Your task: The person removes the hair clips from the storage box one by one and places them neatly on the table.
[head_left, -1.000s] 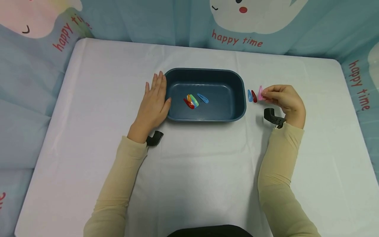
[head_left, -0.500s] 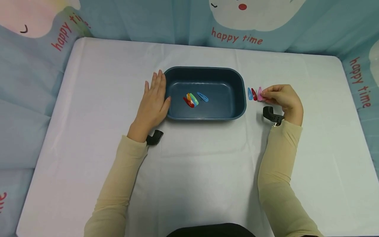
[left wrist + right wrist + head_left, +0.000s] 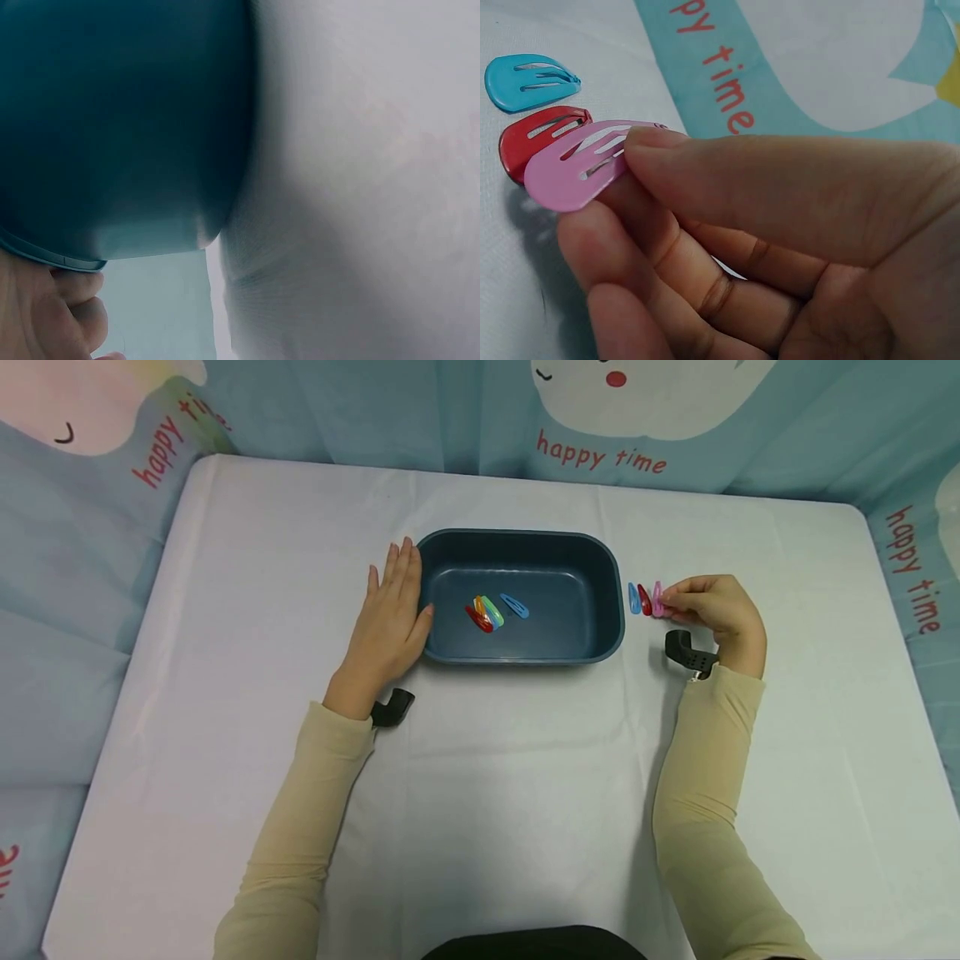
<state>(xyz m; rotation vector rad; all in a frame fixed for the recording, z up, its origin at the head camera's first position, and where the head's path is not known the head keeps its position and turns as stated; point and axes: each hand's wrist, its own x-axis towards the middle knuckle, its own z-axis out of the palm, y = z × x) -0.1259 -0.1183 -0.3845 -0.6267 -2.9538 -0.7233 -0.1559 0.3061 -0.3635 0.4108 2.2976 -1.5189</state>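
Note:
Between thumb and fingers, my right hand (image 3: 720,614) pinches a pink snap hair clip (image 3: 566,180), just right of a red hair clip (image 3: 514,154) and a blue hair clip (image 3: 514,84) lying on the cloth. In the right wrist view the pink clip partly covers the red one. My left hand (image 3: 381,631) rests with extended fingers against the left side of a dark blue rectangular basin (image 3: 577,618). Inside it lie a cluster of red, orange and green clips (image 3: 483,614) and a separate blue clip (image 3: 514,606). The left wrist view shows mainly the basin's outer wall (image 3: 127,127).
A white cloth (image 3: 510,802) covers the table. Pale blue printed curtains (image 3: 360,418) hang along its back and sides. A black wrist mount sits at each wrist, the right one (image 3: 686,652) close to the cloth near the clips.
The pink clip has shifted slightly left and down toward the red clip, still pinched in my right hand. My left hand has stayed against the basin.

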